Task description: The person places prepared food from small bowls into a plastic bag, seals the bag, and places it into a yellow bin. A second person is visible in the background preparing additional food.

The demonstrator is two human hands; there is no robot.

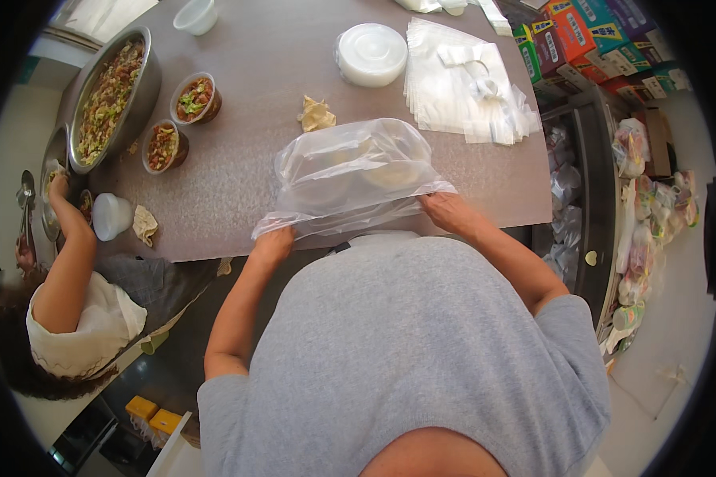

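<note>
Before me on the table (238, 203) lies a clear plastic bag (346, 167) with round, pale-looking containers inside, blurred by the film. Its mouth faces my body. My left hand (276, 243) grips the left corner of the opening, partly covered by the film. At the right corner, my right hand (444, 210) holds the bag's edge, and the film is stretched between both hands. A crumpled tan cloth or paper (317, 114) sits just beyond the bag.
Clear lids in a stack (372, 55) and flat plastic bags (447, 83) lie beyond. Leftward are filled tubs (194, 99) (164, 146), a steel basin of chopped food (110, 101) and empty tubs (112, 216). A co-worker's arm (74, 238) reaches in at left. Boxes (573, 36) stand right.
</note>
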